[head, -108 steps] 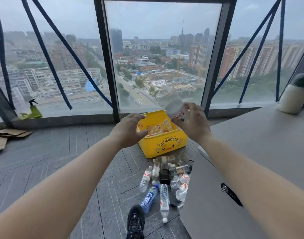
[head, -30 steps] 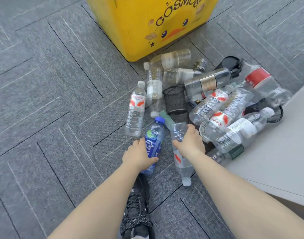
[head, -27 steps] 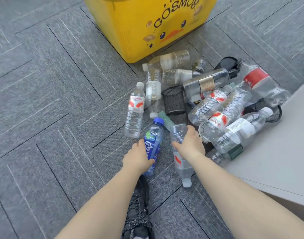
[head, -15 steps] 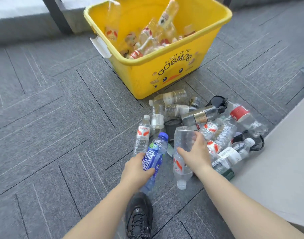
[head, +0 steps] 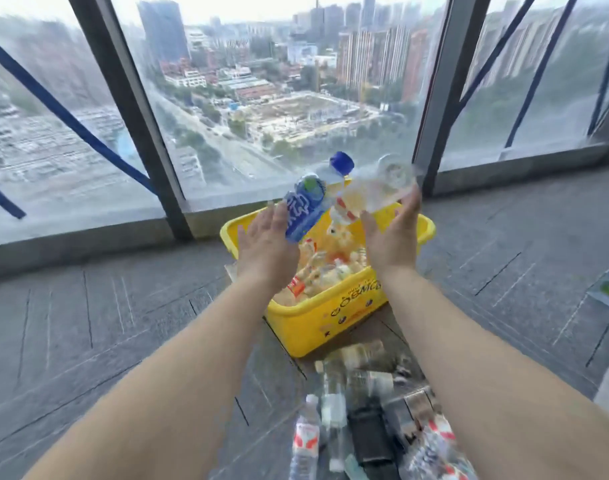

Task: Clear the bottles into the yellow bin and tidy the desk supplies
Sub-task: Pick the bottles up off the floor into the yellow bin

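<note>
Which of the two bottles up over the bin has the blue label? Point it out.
The blue-labelled bottle by the left hand, the one with the blue cap. The clear bottle by the right hand has no blue on it.

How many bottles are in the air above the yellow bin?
2: the blue-label bottle just past the left hand, and the clear bottle just past the right hand. Whether either touches a hand is unclear. None looks hidden.

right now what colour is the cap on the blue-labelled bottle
Blue cap, clearest in the head view.
</note>
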{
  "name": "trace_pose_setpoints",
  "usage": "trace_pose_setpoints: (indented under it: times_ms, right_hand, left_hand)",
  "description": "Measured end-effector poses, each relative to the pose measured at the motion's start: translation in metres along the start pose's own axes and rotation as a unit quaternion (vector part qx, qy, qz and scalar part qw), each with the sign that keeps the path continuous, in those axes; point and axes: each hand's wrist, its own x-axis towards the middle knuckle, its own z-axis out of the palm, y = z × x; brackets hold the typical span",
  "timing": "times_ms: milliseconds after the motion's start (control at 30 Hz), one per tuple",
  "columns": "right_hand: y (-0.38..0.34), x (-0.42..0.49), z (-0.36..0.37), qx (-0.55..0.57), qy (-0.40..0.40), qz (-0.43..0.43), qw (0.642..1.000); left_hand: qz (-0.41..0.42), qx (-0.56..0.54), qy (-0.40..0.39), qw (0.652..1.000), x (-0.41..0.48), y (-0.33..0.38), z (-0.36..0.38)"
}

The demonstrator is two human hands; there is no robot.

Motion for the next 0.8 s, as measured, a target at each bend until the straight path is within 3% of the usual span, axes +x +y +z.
trace_pose_setpoints:
  times_ms: [100,200,333,600,800]
  right_hand:
    - [0.035,-0.013,-0.001,-0.125,-0.074,0.174,0.974]
    - [0.067,-0.069,-0.025,-0.153,-0.150,0.212,0.953]
    - [0.085,-0.135,-0.069,-0.233,-0.239,0.294,0.896]
    - [0.019,-0.169,-0.123,-0.287,-0.233,0.286,0.884]
    - [0.097,-0.184,-0.097,-0.335,-0.226,0.322,0.856]
  left_hand:
    - [0.012,0.092,-0.115,0.989,-0.001,-0.004,0.016]
    - [0.011,0.058,-0.169,0.984,-0.053,-0.020,0.028]
    - [-0.008,0.103,-0.285,0.953,-0.114,-0.042,0.026]
    - [0.010,0.039,-0.275,0.961,-0.152,-0.010,-0.021]
    - [-0.027,0.020,-0.305,0.952,-0.157,-0.065,0.059]
